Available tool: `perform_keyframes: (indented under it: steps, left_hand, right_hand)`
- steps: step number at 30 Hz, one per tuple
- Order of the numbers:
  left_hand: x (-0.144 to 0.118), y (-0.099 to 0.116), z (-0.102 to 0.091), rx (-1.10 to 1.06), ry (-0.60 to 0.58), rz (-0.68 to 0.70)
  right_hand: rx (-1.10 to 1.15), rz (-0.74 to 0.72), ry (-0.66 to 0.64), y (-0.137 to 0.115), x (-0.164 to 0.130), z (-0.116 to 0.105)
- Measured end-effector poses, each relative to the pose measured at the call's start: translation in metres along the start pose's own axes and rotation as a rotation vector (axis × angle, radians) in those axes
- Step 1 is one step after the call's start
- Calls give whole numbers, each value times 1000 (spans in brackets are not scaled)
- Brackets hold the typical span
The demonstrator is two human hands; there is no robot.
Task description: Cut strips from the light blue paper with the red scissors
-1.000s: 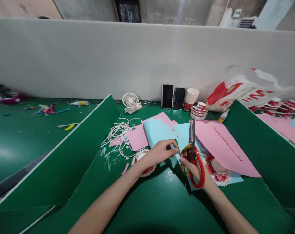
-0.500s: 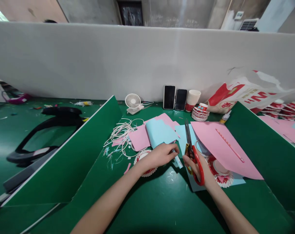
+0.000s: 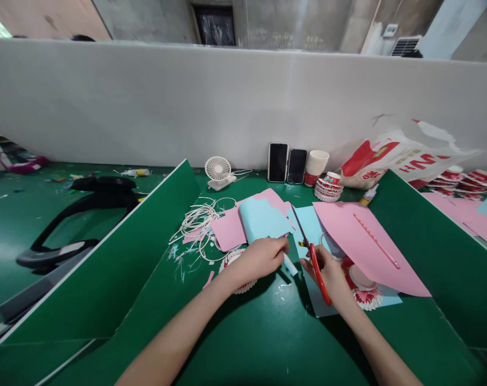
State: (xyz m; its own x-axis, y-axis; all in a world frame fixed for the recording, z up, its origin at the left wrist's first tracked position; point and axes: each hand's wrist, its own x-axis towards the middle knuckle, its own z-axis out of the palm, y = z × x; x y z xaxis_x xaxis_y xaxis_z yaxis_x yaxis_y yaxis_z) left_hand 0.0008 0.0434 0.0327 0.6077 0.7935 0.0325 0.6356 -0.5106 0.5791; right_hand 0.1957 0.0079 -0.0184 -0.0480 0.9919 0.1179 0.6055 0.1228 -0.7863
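My left hand (image 3: 261, 260) is closed, its fingertips pinching a short light-blue paper strip (image 3: 290, 265) that points down to the right. In my right hand (image 3: 329, 271) is a pair of red-handled scissors (image 3: 319, 276), their dark blades pointing away and to the left. A small yellow piece (image 3: 301, 244) shows by the scissors' pivot. Beneath my left wrist lies a fluted red-and-white cut paper cup (image 3: 229, 258), partly covered. Folded light-blue paper (image 3: 265, 217) lies just beyond my left hand. Right of my right hand, a pink sheet (image 3: 367, 241) partly covers another cut cup (image 3: 367, 297).
White cord (image 3: 199, 220) and paper scraps lie left. A small fan (image 3: 218, 174), two phones (image 3: 277, 162), stacked cups (image 3: 316, 166), a glue bottle (image 3: 368, 195) and a plastic bag (image 3: 388, 158) stand at the back. Green dividers (image 3: 106, 257) flank the workspace. A pencil (image 3: 375, 241) rests on the pink sheet.
The scissors have turned in my right hand, so the blades now lean left and look closer together. My left hand has shifted slightly left with the strip.
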Motion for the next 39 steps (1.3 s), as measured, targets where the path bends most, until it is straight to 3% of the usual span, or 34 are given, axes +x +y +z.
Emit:
perform_keyframes:
  steps: [3, 5, 10, 13, 16, 21, 27, 32, 39]
  left_hand:
    - [-4, -6, 9, 115, -228, 76]
    - [-5, -9, 18, 188, -302, 104]
    - [-12, -10, 26, 249, -230, 129]
    - [-15, -12, 13, 148, -120, 100]
    - [-1, -25, -4, -38, 20, 43]
    - [79, -79, -23, -253, 441, -148]
    - [186, -143, -31, -236, 626, -345]
    - [244, -155, -27, -129, 781, -452]
    - [299, -159, -17, 4, 927, -519]
  right_hand:
    - [-356, 25, -31, 5, 3, -6]
    - [-578, 53, -65, 10, 4, -7]
    - [-809, 32, -133, 15, 4, -5]
    - [-884, -30, -103, 9, 0, -6]
    - [-948, -32, -108, -3, -4, -10]
    - [-845, -100, -153, -20, -9, -15]
    - [-718, -92, -141, -13, -7, -3]
    - [-716, -74, -146, -10, -10, 2]
    - [-781, -94, -118, -7, -14, 11]
